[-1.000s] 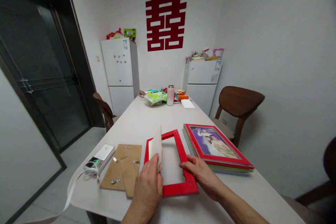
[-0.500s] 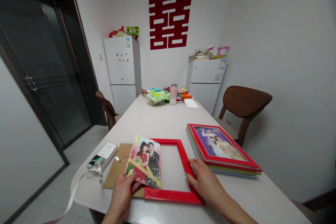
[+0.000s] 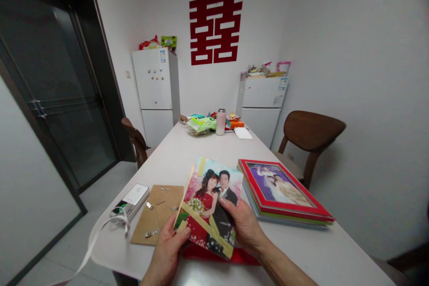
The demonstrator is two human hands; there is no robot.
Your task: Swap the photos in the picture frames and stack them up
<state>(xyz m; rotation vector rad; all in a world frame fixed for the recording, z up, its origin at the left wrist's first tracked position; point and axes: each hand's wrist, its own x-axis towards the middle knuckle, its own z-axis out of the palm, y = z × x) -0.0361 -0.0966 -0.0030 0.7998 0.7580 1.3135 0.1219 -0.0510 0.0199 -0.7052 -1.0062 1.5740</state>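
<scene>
Both my hands hold a printed photo (image 3: 209, 205) of a couple, picture side up, above the near edge of the white table (image 3: 201, 152). My left hand (image 3: 167, 250) pinches its lower left corner. My right hand (image 3: 244, 225) grips its right edge with the thumb on top. Under the photo lies an empty red frame (image 3: 234, 255), mostly hidden, only its near edge showing. A brown backing board (image 3: 157, 212) with metal clips lies flat to the left of the frame.
A stack of framed pictures (image 3: 281, 192), red one on top, lies to the right. A white power bank (image 3: 132, 200) with a white strap sits at the left edge. Bottle (image 3: 220, 121) and snack packets stand at the far end. Wooden chairs (image 3: 310, 136) flank the table.
The photo, first held on edge by my left hand over the frame, was turned picture side up. My right hand left the frame's rim and took the photo's right edge.
</scene>
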